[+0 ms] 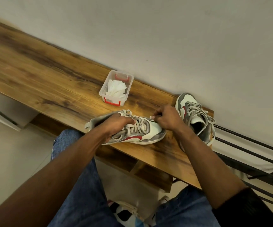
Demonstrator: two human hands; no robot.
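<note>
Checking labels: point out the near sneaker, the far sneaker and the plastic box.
near sneaker (135, 138), head view, red swoosh on its side.
far sneaker (188, 100), head view, white toe panel.
plastic box (112, 102), head view, red latch at its near end.

A clear plastic box (102, 91) stands beyond the left hand (116, 124)'s grip on the near sneaker (148, 134), before the wall (181, 38). A second sneaker (188, 102) crowds the right hand (167, 118), which pinches a white scrap (153, 117) at the toe. Bare tabletop (42, 76) opens left of the grip.
</note>
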